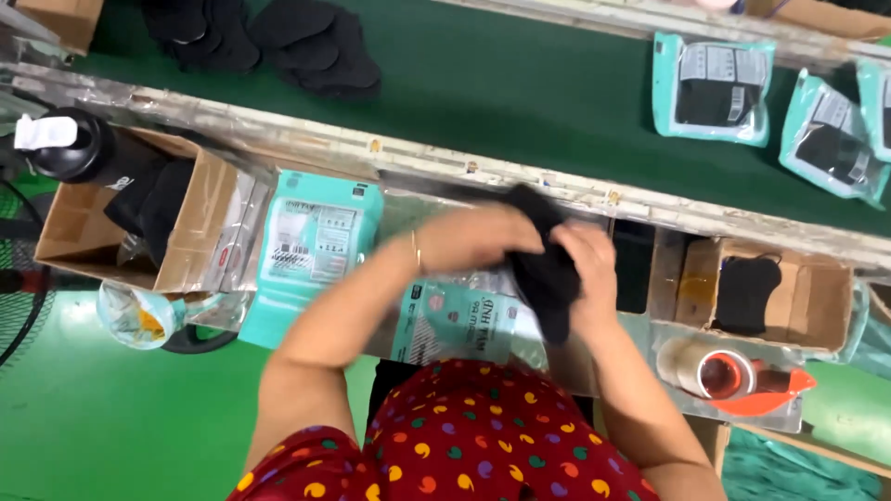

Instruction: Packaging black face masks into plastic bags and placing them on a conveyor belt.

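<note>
Nearest the camera, a red garment with coloured spots covers the person's torso, above a bright green floor (111,417). Both bare forearms rise to a narrow, foil-lined work shelf (418,209). The left hand (473,237) is curled closed over the top of a black fabric piece (548,269), and the right hand (587,269) is wrapped around its right side; the piece hangs between them, just above a teal-and-clear pouch (455,320) lying at the shelf's near edge. A stack of teal pouches (311,246) lies just left of the hands. Further left stands an open cardboard box (186,223) holding dark items, with a black bottle (70,144) at its far corner. To the right, a second cardboard box (807,297) contains a black mask (747,292), and a tape dispenser with an orange frame (733,376) lies in front of it. Beyond the shelf runs a dark green belt (520,93). On it, a heap of black fabric pieces (278,37) sits far left, and filled teal pouches (713,88) lie far right.
</note>
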